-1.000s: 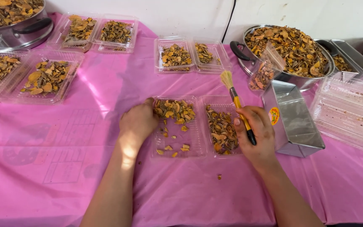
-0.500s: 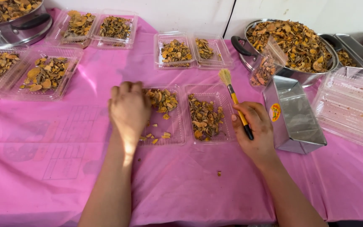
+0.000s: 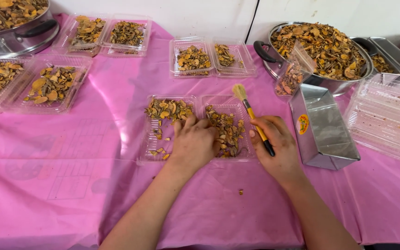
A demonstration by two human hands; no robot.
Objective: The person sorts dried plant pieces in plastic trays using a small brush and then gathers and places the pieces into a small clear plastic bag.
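Two hands at a clear tray of dried orange slices on a pink tablecloth.

The left hand (image 3: 194,141) lies palm down, fingers loosely spread and gripping nothing, over the middle of the open two-part clear tray (image 3: 153,153), touching the dried slices (image 3: 228,129) in its right half. The right hand (image 3: 276,143), just right of the tray, is closed around a yellow-handled brush (image 3: 252,115), bristles pointing far. A metal box (image 3: 322,127) lies further right, with a big pot of slices (image 3: 320,46) beyond it.
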